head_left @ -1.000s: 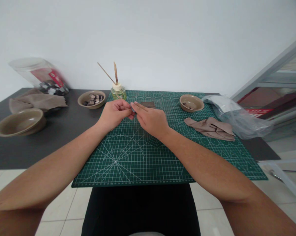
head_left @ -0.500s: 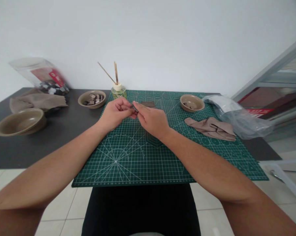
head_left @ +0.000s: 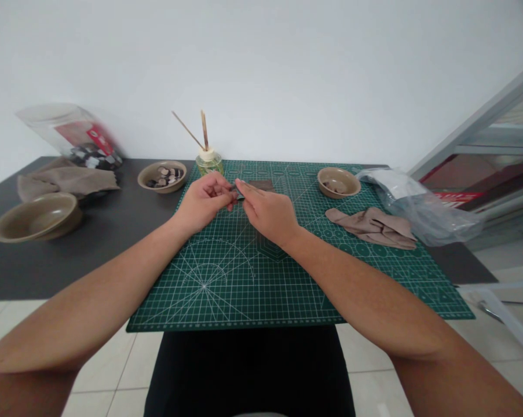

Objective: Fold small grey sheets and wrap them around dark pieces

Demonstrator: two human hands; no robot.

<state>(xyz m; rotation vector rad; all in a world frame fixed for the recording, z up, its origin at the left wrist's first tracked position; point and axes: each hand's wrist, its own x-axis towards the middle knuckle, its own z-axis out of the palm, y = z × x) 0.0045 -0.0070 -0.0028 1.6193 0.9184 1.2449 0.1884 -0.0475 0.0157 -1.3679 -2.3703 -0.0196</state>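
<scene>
My left hand (head_left: 204, 200) and my right hand (head_left: 272, 211) meet above the green cutting mat (head_left: 244, 289), fingertips together. Between them is a small dark piece (head_left: 239, 196), mostly covered by the fingers and too small to identify. Both hands have their fingers pinched at it. Just behind my right hand's fingers, a brown flat piece (head_left: 262, 185) lies on the mat. The glass bottle (head_left: 208, 162) with thin sticks stands behind my left hand.
A bowl of dark and pale pieces (head_left: 162, 176) and an empty-looking bowl (head_left: 37, 217) are at left, near a cloth (head_left: 70, 179) and plastic bag (head_left: 81, 136). At right are another bowl (head_left: 339, 182), a crumpled cloth (head_left: 372, 227) and clear plastic (head_left: 426, 211).
The hands stay in nearly the same place. The fingers have shifted slightly, and a little more of the small dark piece shows between them.
</scene>
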